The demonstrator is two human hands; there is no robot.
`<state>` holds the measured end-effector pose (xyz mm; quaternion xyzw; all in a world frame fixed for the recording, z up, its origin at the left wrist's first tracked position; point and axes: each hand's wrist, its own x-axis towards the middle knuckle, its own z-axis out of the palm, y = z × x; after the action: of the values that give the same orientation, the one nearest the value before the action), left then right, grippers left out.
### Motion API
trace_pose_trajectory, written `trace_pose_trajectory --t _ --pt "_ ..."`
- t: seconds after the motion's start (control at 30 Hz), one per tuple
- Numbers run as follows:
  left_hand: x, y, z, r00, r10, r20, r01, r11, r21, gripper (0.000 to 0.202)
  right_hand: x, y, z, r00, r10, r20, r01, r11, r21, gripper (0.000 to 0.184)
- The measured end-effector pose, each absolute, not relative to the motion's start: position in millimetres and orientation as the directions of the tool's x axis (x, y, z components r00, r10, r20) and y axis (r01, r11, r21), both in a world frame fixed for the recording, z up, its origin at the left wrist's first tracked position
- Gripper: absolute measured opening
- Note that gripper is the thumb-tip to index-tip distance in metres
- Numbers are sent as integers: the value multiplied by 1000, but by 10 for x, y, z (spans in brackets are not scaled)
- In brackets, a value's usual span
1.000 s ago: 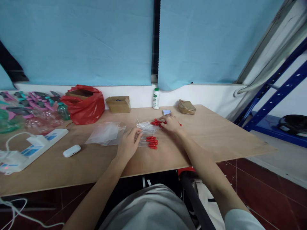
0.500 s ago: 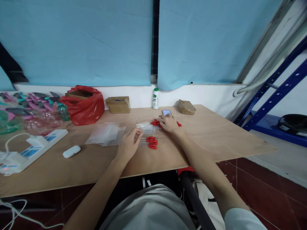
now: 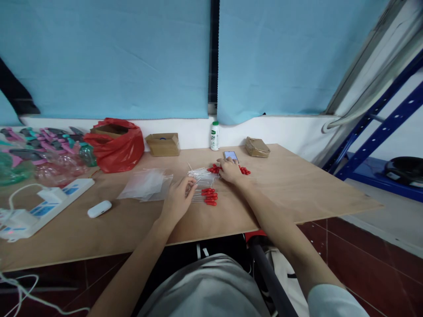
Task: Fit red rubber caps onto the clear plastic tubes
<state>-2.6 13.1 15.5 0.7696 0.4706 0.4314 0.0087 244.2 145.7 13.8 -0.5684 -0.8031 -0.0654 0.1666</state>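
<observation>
Several thin, shiny rods with red ends lie in a pile on the table. A front group of red ends (image 3: pixel 210 196) points right, towards me and below the rest of the pale shafts (image 3: pixel 202 176). My left hand (image 3: pixel 180 193) is closed at the left side of the pile, thumb and fingers pinched on a thin rod. My right hand (image 3: pixel 230 170) reaches over the back red ends, its fingers apart and bent down onto them. Its palm hides part of that group, and more red ends (image 3: pixel 245 170) show to its right.
Clear plastic bags (image 3: pixel 145 184) lie left of the pile. Behind stand a cardboard box (image 3: pixel 163 145), a white bottle (image 3: pixel 214 136), a phone (image 3: pixel 230 155) and a brown package (image 3: pixel 257 147). Leftward are a red bag (image 3: pixel 115 147), spray bottles (image 3: pixel 49 154), a power strip (image 3: pixel 49 209) and a white case (image 3: pixel 99 209).
My right hand has shifted slightly left, uncovering more red ends on its right and more of the phone. My left hand stays almost where it was.
</observation>
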Motion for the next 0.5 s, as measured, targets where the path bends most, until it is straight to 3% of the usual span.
trace_pose_trajectory --t 0.5 --pt "-36 140 147 183 748 638 725 -541 427 9 2481 1471 157 -385 847 366 896 439 -75 36"
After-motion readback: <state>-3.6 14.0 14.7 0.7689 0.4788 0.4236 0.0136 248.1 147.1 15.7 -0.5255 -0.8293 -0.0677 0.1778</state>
